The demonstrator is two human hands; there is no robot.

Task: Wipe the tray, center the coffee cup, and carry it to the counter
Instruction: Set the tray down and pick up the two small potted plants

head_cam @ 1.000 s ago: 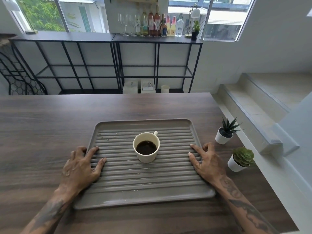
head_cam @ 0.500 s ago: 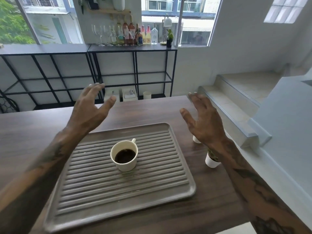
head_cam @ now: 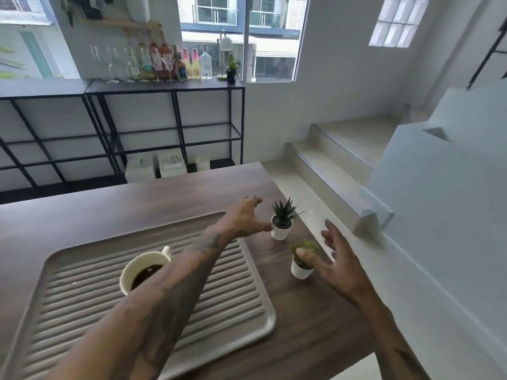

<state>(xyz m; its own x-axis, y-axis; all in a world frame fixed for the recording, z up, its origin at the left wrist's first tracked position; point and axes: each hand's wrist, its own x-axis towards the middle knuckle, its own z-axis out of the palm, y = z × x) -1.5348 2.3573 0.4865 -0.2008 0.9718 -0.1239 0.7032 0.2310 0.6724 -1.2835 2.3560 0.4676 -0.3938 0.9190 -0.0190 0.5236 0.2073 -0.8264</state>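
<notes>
Both hands hover empty beside the ribbed tray.

The grey tray (head_cam: 233, 319) lies on the wooden table (head_cam: 82, 215), the coffee cup (head_cam: 142, 270) upon it; left hand (head_cam: 241, 218) and right hand (head_cam: 340, 267), fingers spread wide, flank two small potted plants (head_cam: 282, 223).

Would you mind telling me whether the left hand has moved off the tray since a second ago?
Yes. The left hand has left the tray and reached across to the right, now beside the spiky potted plant, open and empty.
</notes>
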